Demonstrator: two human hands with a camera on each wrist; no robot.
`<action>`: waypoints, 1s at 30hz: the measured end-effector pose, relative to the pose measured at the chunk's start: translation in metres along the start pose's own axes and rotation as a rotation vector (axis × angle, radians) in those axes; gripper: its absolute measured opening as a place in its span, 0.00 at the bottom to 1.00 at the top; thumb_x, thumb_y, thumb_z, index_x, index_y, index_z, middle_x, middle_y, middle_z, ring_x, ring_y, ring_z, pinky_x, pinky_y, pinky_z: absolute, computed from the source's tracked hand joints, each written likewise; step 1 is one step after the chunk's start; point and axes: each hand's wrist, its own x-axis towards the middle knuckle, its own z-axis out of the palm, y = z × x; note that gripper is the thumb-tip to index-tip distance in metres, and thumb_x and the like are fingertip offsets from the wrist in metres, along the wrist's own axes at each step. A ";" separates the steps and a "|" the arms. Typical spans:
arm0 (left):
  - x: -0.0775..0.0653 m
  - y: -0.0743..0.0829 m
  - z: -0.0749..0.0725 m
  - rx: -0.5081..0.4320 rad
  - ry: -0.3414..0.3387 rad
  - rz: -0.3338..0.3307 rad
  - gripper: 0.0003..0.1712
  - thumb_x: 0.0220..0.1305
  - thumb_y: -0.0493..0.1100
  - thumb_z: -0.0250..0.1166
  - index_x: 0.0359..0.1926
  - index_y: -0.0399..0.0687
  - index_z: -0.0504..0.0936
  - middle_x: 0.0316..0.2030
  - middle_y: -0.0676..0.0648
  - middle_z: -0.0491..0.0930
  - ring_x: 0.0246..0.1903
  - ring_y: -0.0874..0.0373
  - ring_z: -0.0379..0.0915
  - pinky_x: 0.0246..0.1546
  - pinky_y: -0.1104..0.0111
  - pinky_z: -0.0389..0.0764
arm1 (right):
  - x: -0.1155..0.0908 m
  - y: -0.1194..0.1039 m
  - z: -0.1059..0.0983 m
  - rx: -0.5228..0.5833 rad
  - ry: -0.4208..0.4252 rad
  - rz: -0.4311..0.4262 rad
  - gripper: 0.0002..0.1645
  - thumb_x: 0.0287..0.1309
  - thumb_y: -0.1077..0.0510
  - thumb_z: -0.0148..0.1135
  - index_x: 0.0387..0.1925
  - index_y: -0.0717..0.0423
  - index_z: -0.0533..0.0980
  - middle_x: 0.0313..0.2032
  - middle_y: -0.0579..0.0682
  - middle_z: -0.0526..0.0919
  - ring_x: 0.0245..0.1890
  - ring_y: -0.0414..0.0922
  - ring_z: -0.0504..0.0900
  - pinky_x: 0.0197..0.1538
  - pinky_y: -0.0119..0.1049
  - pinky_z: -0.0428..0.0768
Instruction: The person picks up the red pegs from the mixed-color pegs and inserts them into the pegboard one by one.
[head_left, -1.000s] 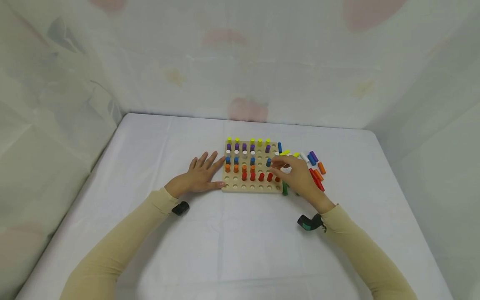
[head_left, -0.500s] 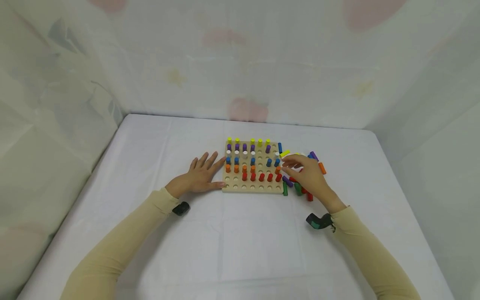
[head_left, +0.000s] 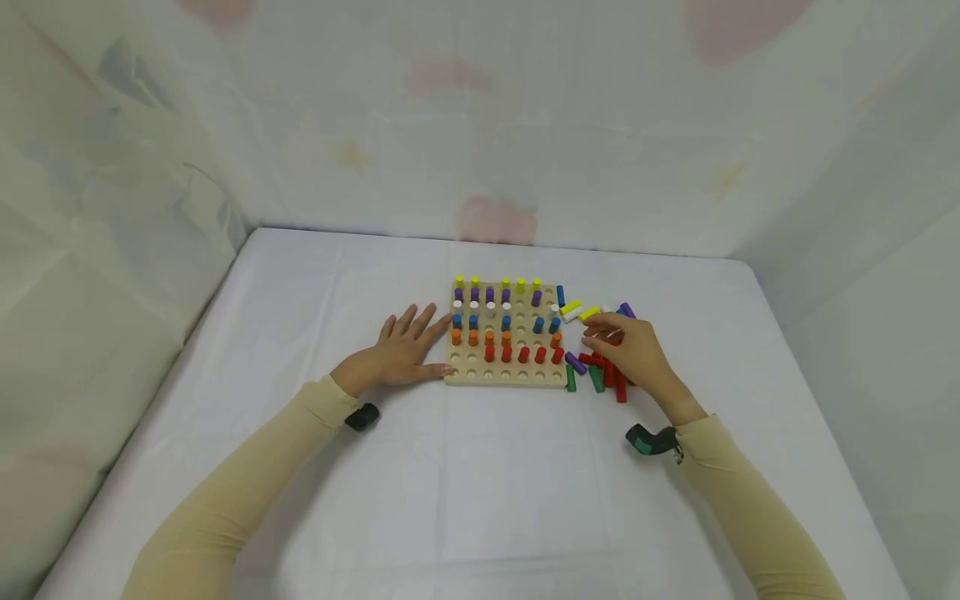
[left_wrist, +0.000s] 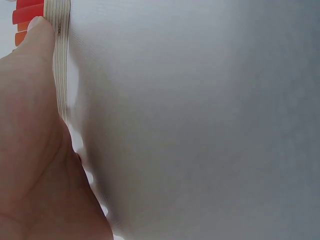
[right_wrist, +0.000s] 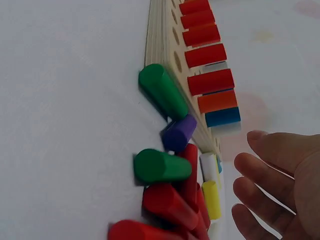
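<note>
A wooden pegboard [head_left: 510, 382] lies mid-table, carrying rows of upright yellow, purple, white, blue, orange and red pegs [head_left: 522, 355] between bare holes. My left hand [head_left: 393, 354] rests with fingers spread at its left side; in the left wrist view the thumb [left_wrist: 41, 37] lies on the board's edge. To the right of the board, my right hand [head_left: 633, 348] is over a loose pile of pegs, its fingers loosely bent. The right wrist view shows nothing between that thumb and fingers [right_wrist: 262, 172]. Part of the pile is hidden beneath this hand.
Loose pegs lie along the board's right side: green pegs [head_left: 596, 379], a purple peg [head_left: 576, 363], red pegs [head_left: 621, 387], yellow pegs [head_left: 571, 307] and a blue peg [head_left: 560, 296]. White cloth covers the table [head_left: 480, 483], with patterned curtains [head_left: 480, 125] around it.
My right hand has drawn back rightward from the board to above the loose pegs. Blue and orange pegs at the board's right edge, earlier covered by it, now show. The left hand stays put.
</note>
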 end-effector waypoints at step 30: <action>-0.001 -0.001 -0.001 -0.025 -0.001 0.010 0.54 0.66 0.74 0.50 0.79 0.62 0.32 0.80 0.41 0.26 0.78 0.34 0.19 0.73 0.34 0.31 | -0.005 0.013 -0.001 -0.140 -0.175 -0.016 0.13 0.60 0.60 0.68 0.47 0.52 0.84 0.36 0.49 0.84 0.38 0.45 0.79 0.47 0.41 0.83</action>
